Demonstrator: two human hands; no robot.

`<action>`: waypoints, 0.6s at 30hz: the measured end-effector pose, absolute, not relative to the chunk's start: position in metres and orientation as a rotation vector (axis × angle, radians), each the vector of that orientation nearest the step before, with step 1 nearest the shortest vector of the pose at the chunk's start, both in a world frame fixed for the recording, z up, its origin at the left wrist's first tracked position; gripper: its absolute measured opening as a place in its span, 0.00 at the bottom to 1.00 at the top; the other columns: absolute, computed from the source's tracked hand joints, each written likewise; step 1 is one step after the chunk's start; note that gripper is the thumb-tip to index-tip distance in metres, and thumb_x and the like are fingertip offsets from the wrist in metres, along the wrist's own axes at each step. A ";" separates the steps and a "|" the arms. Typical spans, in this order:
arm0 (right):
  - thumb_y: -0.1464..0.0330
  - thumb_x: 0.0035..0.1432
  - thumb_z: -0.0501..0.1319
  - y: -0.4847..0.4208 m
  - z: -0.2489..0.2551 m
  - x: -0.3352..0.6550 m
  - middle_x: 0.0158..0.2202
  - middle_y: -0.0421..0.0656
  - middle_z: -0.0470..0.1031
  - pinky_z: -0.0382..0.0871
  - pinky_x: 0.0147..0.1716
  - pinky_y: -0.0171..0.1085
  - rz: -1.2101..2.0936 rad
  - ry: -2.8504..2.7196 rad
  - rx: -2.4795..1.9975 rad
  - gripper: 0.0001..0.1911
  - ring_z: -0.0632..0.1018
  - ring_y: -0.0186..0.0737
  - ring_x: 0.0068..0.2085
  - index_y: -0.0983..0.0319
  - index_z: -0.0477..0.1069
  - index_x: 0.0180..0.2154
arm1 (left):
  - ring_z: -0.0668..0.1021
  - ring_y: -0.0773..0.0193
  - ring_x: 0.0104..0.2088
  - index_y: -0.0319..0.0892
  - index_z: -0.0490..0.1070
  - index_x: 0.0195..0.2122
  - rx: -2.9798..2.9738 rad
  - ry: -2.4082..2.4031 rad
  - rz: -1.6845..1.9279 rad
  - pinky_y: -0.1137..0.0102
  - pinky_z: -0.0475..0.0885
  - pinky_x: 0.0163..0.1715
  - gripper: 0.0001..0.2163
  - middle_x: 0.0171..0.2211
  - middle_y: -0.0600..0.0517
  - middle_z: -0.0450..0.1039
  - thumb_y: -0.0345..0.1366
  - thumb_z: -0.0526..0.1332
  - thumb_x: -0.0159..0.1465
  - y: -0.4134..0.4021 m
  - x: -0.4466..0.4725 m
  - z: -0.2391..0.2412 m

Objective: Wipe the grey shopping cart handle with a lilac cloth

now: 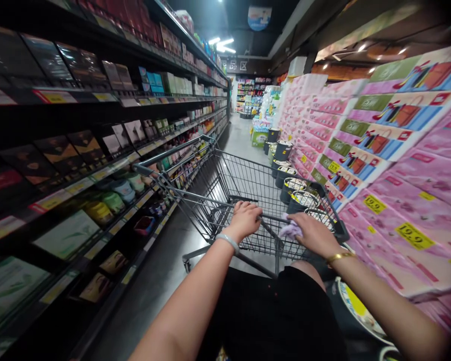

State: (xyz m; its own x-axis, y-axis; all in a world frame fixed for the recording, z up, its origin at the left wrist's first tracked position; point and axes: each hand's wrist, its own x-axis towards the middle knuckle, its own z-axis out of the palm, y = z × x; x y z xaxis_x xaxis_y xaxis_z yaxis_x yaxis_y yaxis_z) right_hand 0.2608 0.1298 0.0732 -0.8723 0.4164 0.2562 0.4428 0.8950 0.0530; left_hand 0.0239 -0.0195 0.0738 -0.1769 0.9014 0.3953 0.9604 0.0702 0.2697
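A dark grey wire shopping cart (244, 173) stands sideways in front of me, with no goods visible in its basket. My left hand (245, 219) is closed over the near top rail of the cart; a pale bangle is on that wrist. Farther right along the same side, my right hand (315, 233) is closed on a crumpled lilac cloth (291, 229), held against the cart's rim. A gold-coloured bracelet circles the right wrist. The fingertips of the right hand are partly hidden behind the cloth.
Shelves of boxed goods (67, 155) line the left. On the right rise stacked pink tissue packs (409, 200) with yellow price tags. Several black buckets (283, 150) stand along their foot. A grey floor aisle (240, 135) leads to far shelves (246, 93).
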 end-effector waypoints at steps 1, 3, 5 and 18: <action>0.73 0.53 0.61 0.137 0.072 0.272 0.52 0.48 0.73 0.66 0.48 0.40 -0.182 -2.810 -0.739 0.27 0.75 0.47 0.50 0.59 0.68 0.56 | 0.70 0.58 0.53 0.51 0.74 0.44 -1.931 -2.208 -0.727 0.56 0.55 0.63 0.10 0.46 0.56 0.77 0.38 0.60 0.62 -0.019 0.021 0.074; 0.71 0.54 0.61 0.145 0.070 0.283 0.50 0.50 0.74 0.66 0.44 0.41 -0.251 -2.752 -0.972 0.23 0.75 0.49 0.48 0.61 0.70 0.53 | 0.70 0.57 0.54 0.51 0.75 0.43 -1.911 -2.225 -0.736 0.54 0.52 0.64 0.09 0.46 0.55 0.77 0.38 0.60 0.61 -0.015 0.022 0.074; 0.70 0.55 0.61 0.140 0.070 0.276 0.47 0.51 0.75 0.65 0.40 0.41 -0.297 -2.719 -1.143 0.18 0.76 0.50 0.45 0.61 0.72 0.49 | 0.68 0.53 0.57 0.50 0.75 0.45 -1.875 -2.242 -0.747 0.48 0.45 0.66 0.11 0.49 0.53 0.76 0.38 0.60 0.61 -0.009 0.030 0.073; 0.73 0.52 0.59 0.131 0.075 0.248 0.49 0.43 0.75 0.64 0.43 0.37 0.253 -2.752 -0.943 0.23 0.75 0.44 0.47 0.56 0.72 0.51 | 0.70 0.55 0.51 0.47 0.75 0.36 -1.897 -2.279 -0.664 0.55 0.51 0.65 0.06 0.40 0.51 0.75 0.35 0.62 0.57 0.011 0.037 0.071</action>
State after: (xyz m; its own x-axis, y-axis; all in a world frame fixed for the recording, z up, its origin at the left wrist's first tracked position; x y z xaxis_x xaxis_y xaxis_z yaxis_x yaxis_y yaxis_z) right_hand 0.2483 0.1311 0.0748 -0.7698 0.6200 0.1515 0.5819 0.7794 -0.2323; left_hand 0.0369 0.0115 0.0709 -0.2175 0.9114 0.3493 0.9564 0.1276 0.2626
